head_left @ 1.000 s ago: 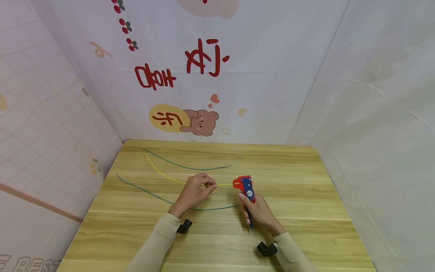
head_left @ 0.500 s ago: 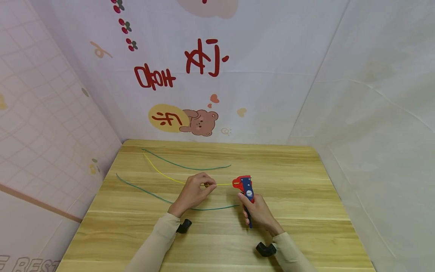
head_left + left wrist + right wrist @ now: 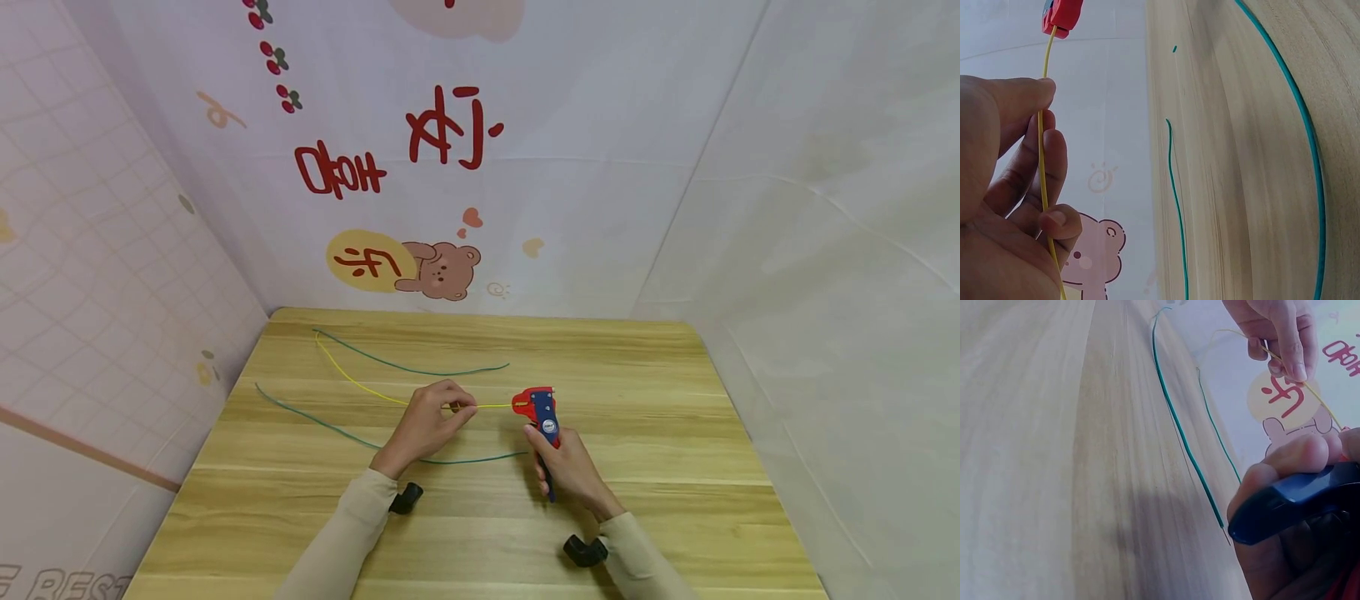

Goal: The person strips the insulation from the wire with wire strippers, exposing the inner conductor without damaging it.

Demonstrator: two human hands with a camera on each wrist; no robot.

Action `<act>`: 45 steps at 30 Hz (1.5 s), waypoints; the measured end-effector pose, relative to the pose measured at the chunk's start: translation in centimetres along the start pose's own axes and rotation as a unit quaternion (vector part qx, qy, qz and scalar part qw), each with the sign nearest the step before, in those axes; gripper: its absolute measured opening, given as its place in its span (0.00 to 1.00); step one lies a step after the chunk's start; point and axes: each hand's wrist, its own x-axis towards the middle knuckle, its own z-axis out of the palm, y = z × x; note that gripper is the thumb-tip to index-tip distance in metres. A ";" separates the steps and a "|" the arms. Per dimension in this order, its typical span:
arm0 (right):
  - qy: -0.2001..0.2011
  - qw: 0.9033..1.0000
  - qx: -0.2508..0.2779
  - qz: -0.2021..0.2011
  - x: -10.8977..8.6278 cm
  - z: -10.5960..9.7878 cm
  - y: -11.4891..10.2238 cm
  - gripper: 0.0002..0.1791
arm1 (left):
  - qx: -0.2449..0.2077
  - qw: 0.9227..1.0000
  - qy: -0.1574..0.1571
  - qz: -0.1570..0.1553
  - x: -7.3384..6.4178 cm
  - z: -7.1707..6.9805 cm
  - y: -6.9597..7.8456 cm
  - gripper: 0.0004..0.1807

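Zero clear movement since a second ago

Above the wooden table (image 3: 645, 400), clamped in the fingers of the right hand (image 3: 572, 468): red-and-blue tool (image 3: 544, 408). Pinched between fingertips of the left hand (image 3: 429, 423): yellow wire (image 3: 1041, 153), running to the tool's mouth. Seemingly a steadying hold.

yellow wire (image 3: 495, 406), red (partly blue) tool (image 3: 546, 409)
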 end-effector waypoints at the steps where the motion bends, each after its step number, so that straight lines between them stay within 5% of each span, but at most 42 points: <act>1: 0.001 1.000 0.001 -0.001 0.0 0.0 0.0 0.36 | -0.001 1.000 0.000 -0.001 0.0 0.0 0.0 0.02; 11: 0.004 1.000 -0.001 -0.008 -0.1 0.3 0.3 0.44 | 0.004 1.000 0.001 -0.003 -0.2 0.0 -0.2 0.02; 24: 0.002 1.000 -0.003 -0.016 -0.1 0.4 0.5 0.41 | -0.005 1.000 -0.002 -0.004 -0.4 0.1 -0.3 0.02; 33: 0.037 0.999 0.004 -0.018 0.2 0.4 0.6 0.36 | 0.004 1.000 0.000 0.000 -0.5 0.4 -0.6 0.03; 45: 0.033 0.999 -0.014 -0.030 0.4 0.4 0.7 0.41 | 0.003 1.000 -0.005 -0.011 -0.4 0.2 -0.5 0.02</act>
